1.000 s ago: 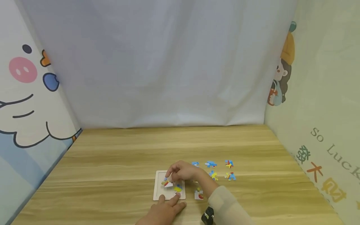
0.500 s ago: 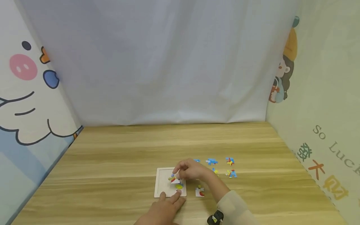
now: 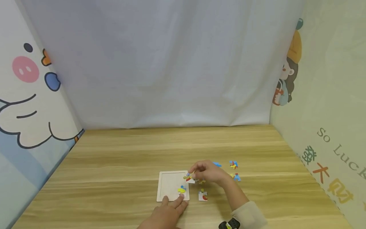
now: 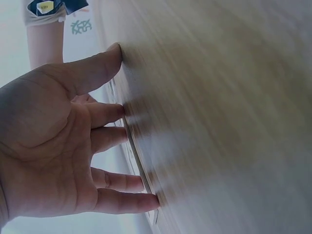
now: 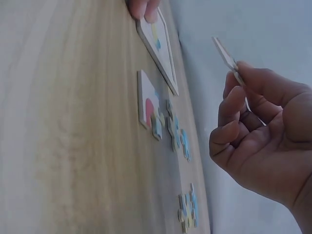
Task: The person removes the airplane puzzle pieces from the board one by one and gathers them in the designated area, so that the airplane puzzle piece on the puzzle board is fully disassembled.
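My right hand (image 3: pixel 211 173) pinches a jigsaw puzzle piece (image 3: pixel 188 178), white with red, yellow and blue, between thumb and fingers. In the right wrist view the held piece (image 5: pixel 224 52) is seen nearly edge-on, tilted and raised off the table. Below my right hand lies a partly covered yellow piece (image 3: pixel 202 181). My left hand (image 3: pixel 166 214) rests its extended fingers on the near edge of a square pale puzzle tray (image 3: pixel 168 186). Inside that tray, at the lower right, sits a yellow, blue and white piece (image 3: pixel 181 190), a fingertip at its lower edge.
A white and red piece (image 3: pixel 203 195) lies just right of the tray. Farther right are a blue piece (image 3: pixel 216 164), a red-blue-yellow piece (image 3: pixel 233 164) and another blue piece (image 3: pixel 236 177). A white curtain (image 3: pixel 177 79) hangs behind the wooden table (image 3: pixel 114 159).
My right hand has carried its puzzle piece rightward, from over the middle of the tray to its right edge. My left hand stays on the tray's near edge.
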A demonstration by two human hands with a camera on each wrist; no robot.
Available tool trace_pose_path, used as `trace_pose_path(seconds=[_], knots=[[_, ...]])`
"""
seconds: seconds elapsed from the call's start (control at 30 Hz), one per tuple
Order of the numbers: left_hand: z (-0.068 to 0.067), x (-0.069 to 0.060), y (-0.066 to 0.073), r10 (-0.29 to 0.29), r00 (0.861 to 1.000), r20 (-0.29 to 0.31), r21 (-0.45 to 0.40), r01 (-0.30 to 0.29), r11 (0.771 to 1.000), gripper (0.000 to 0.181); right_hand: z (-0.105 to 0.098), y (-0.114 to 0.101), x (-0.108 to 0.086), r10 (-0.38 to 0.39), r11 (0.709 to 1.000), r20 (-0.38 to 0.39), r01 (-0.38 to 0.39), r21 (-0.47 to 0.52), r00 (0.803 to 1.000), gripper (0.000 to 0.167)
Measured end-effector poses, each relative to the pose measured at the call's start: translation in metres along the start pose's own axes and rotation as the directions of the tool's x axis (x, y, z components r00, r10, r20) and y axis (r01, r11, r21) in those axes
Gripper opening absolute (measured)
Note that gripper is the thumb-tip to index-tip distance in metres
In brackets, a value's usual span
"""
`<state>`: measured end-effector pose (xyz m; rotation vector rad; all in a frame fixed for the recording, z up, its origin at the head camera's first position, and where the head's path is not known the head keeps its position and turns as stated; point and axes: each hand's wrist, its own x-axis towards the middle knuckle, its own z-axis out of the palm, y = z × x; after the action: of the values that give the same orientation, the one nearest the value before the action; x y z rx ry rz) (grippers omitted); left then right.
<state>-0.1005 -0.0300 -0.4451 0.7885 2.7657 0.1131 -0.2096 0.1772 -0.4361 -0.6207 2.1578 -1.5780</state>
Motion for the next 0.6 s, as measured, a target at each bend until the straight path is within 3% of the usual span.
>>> trace_pose_path(seconds=[0.43,0.6], knots=[[0.007,0.001,-0.001,0.038,0.996,-0.085,0.068,-0.032,0.997,0.079,-0.017,0.012,-0.022,-0.018,1.0,0.021,0.018,0.0,1.0,0.018],[0.006,0.003,-0.003,0.04,0.996,-0.084,0.056,-0.035,0.998,0.077,-0.019,0.015,-0.027,-0.024,1.0,-0.004,0.024,-0.015,1.0,0.017]])
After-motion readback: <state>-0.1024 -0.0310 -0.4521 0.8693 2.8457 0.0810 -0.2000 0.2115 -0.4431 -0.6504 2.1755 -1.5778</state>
